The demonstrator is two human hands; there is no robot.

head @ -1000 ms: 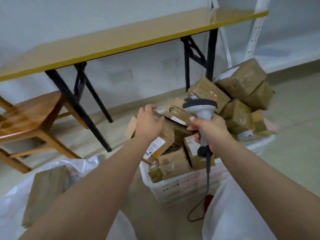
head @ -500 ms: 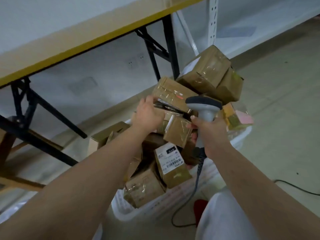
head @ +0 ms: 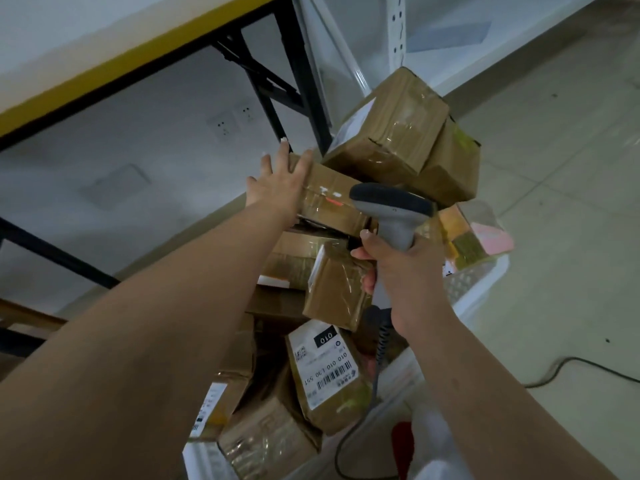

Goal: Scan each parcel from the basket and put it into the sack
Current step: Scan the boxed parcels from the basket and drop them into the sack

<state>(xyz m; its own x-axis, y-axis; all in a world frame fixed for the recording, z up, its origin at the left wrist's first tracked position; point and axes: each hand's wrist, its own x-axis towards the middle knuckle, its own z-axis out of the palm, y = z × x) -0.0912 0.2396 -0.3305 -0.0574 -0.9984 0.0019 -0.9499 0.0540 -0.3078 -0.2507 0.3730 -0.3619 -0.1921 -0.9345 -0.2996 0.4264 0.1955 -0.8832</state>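
Basket point(head: 478, 289) was heaped with many unscanned parcels; sack out of view. Left hand point(head: 280, 185), fingers spread open, lay on a taped parcel point(head: 329, 202) atop the pile. Right hand point(head: 401, 268) gripped the scanner point(head: 391, 206). Judged: most work remained.

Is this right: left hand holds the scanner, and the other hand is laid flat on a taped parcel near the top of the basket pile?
Not quite: the hands are swapped. In the head view the right hand grips the scanner, and the left hand lies flat, fingers spread, on the taped parcel near the top of the pile in the basket.
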